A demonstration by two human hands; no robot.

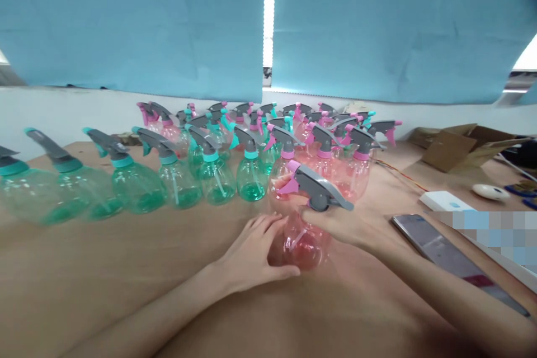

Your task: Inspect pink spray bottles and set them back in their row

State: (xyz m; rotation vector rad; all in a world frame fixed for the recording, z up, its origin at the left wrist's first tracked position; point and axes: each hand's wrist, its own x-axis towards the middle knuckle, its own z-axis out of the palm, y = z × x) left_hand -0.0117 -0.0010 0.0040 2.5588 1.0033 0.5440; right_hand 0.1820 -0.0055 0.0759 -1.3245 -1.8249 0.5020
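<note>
A pink spray bottle with a grey and pink trigger head stands slightly tilted on the table in front of me. My right hand is closed around its neck, just under the spray head. Beside the bottle's left side is my left hand, fingers stretched and thumb apart, curved about its body; whether it touches the bottle I cannot tell. Right behind are more pink spray bottles. A green spray bottle is the nearest green one to my hands, in a row running off to the left.
Several more spray bottles crowd the back of the table. To the right lie a phone, a white box, a white computer mouse and an open cardboard box. Blue sheets hang behind.
</note>
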